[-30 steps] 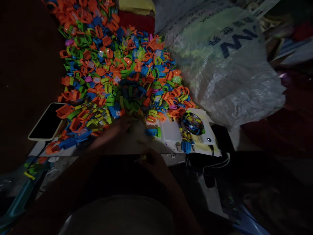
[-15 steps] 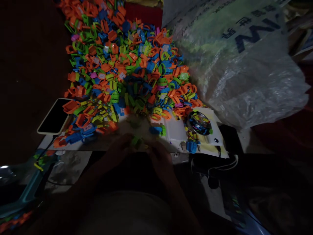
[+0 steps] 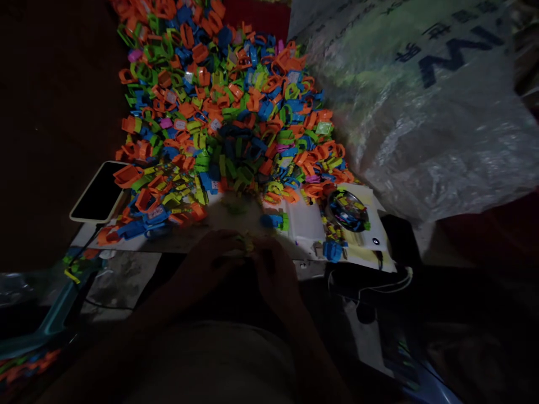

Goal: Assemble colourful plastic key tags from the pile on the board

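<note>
A big heap of small plastic parts (image 3: 227, 106) in orange, blue, green and yellow covers the table ahead. Close to me, in deep shadow, my left hand (image 3: 206, 261) and my right hand (image 3: 275, 269) meet at the table's near edge. Their fingertips pinch together on a small yellow-green plastic piece (image 3: 245, 242) held between them. The fingers are dark and hard to separate.
A phone (image 3: 100, 192) lies face up at the heap's left edge. A white board (image 3: 307, 221) with a round dish of parts (image 3: 347, 210) sits to the right, with a cable (image 3: 379, 283) below. A large clear plastic bag (image 3: 421, 106) fills the right side.
My left hand drew back from the edge of the heap to meet my right hand. Both now pinch the small piece, and the view shifted slightly.
</note>
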The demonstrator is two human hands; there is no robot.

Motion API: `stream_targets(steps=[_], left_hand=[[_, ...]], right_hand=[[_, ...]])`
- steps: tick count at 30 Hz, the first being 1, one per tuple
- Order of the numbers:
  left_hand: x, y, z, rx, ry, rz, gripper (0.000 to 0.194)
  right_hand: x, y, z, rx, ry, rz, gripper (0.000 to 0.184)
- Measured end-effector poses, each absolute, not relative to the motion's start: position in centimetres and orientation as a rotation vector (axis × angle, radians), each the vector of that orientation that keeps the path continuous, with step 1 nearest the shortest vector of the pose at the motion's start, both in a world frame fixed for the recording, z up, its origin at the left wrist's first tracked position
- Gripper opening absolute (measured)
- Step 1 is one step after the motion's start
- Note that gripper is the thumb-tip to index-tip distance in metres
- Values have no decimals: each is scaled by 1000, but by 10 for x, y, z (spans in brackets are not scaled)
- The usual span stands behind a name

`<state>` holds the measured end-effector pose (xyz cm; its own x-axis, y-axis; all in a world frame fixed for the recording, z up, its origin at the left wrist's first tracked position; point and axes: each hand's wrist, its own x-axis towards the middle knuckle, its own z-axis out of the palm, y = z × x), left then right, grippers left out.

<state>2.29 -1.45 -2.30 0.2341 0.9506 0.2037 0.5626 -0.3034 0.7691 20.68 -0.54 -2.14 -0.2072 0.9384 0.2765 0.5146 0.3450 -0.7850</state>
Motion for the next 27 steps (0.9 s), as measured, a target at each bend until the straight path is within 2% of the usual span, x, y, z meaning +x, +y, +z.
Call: stream_targets(steps=[5, 14, 27], left_hand=[[23, -17, -14, 2064, 1427, 878, 19], [18, -20, -14, 2227, 1413, 842, 18], [22, -28, -14, 2199, 1361, 818, 18]], right_hand=[[211, -9, -23, -1255, -2075, 586, 12], [210, -12, -20, -1184, -1897, 620, 8], [213, -22, 2, -1295, -2336, 560, 14]])
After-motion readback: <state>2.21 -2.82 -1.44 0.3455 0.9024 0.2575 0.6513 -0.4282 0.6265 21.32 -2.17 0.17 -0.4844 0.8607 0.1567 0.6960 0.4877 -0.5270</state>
